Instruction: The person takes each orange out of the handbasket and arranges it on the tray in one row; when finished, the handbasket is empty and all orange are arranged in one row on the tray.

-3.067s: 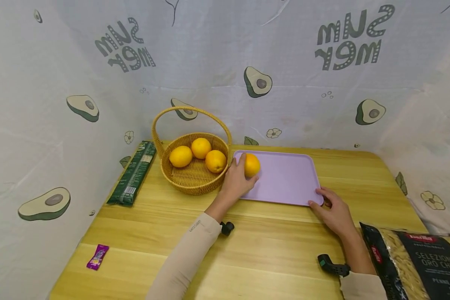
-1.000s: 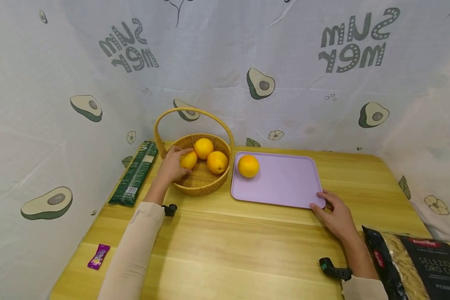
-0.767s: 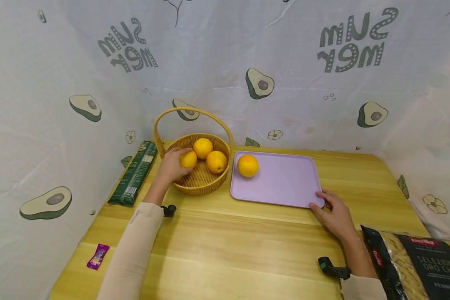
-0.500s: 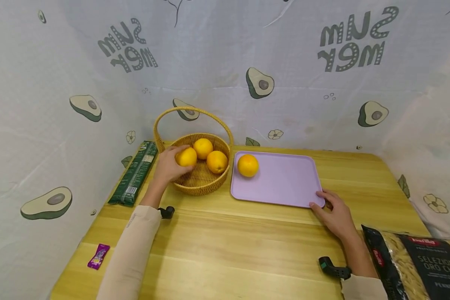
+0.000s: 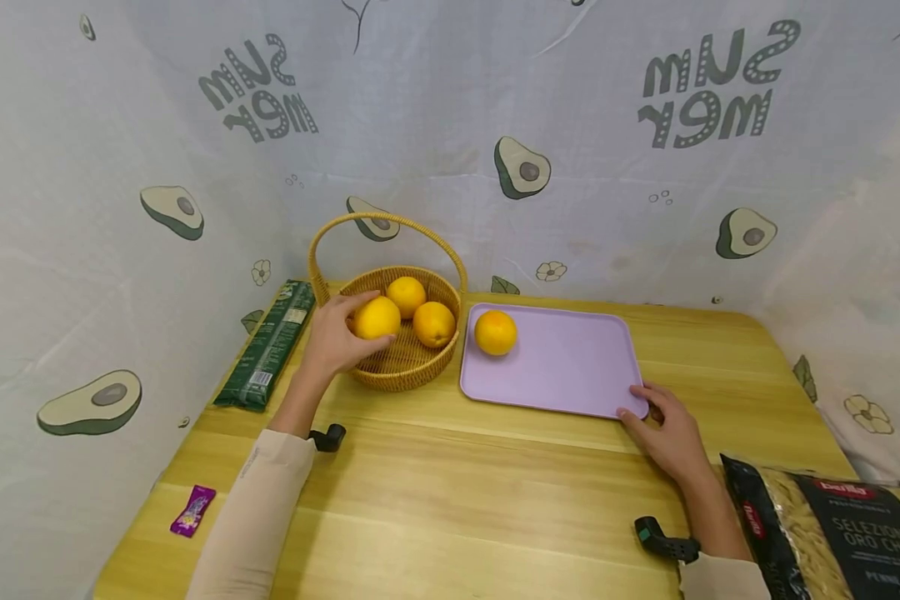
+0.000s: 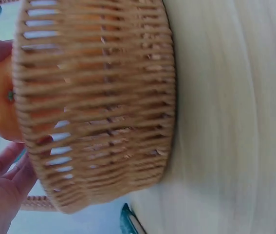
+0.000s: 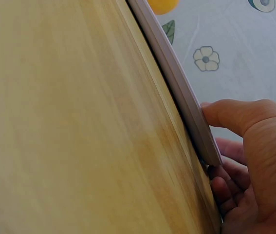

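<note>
A round, bright orange fruit (image 5: 377,318) is at the left side of the round, golden woven basket (image 5: 397,383), standing partly above its rim in the left wrist view. The left hand (image 5: 335,335) curls round it, fingers over the far side and thumb at the near side. Whether it touches its neighbours cannot be told. Two more orange fruits (image 5: 434,324) sit in the basket, toward its back and right. The basket stands near the back edge of the pale wooden worktop (image 5: 495,500), left of the middle.

Just to its right lies a flat, lilac rectangular tray (image 5: 562,362) with rounded corners, a single orange fruit (image 5: 496,332) at its far left corner. The right hand (image 5: 671,429) pinches the tray's near right corner between thumb and fingers.

A long, dark green packet (image 5: 264,350) lies along the worktop's left edge, toward the far left corner; a small, shiny purple wrapped sweet (image 5: 192,511) lies nearer the front on that edge. By the right edge, toward the front, is a black-and-clear plastic bag of pasta (image 5: 855,525)
</note>
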Available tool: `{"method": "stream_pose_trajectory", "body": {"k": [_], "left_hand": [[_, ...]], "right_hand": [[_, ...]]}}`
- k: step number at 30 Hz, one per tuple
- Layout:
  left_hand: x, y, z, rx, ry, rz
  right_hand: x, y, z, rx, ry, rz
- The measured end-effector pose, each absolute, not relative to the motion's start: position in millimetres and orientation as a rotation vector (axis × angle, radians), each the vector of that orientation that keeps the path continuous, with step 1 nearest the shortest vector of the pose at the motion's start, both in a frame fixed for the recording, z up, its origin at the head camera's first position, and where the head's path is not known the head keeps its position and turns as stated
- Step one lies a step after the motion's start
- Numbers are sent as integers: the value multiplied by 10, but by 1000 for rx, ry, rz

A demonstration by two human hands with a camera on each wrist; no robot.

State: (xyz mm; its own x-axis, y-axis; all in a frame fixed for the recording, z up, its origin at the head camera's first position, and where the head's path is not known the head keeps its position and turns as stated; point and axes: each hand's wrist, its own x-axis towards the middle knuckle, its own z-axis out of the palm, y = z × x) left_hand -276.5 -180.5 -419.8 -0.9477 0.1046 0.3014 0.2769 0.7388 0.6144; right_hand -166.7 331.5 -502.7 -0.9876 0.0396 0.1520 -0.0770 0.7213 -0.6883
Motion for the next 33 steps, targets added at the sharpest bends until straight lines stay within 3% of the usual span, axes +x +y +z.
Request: {"method": "stream_pose_trajectory", "body": {"k": [18, 33], "left_hand": [[-2406, -1356, -3990, -543, -2548, -1196], [-2397, -448, -3897, -785, -2509, -1244]], "right_hand": [[-1673, 3329, -5028, 40, -2778, 1094], [-1656, 3318, -5035, 50, -2753, 1134]]}}
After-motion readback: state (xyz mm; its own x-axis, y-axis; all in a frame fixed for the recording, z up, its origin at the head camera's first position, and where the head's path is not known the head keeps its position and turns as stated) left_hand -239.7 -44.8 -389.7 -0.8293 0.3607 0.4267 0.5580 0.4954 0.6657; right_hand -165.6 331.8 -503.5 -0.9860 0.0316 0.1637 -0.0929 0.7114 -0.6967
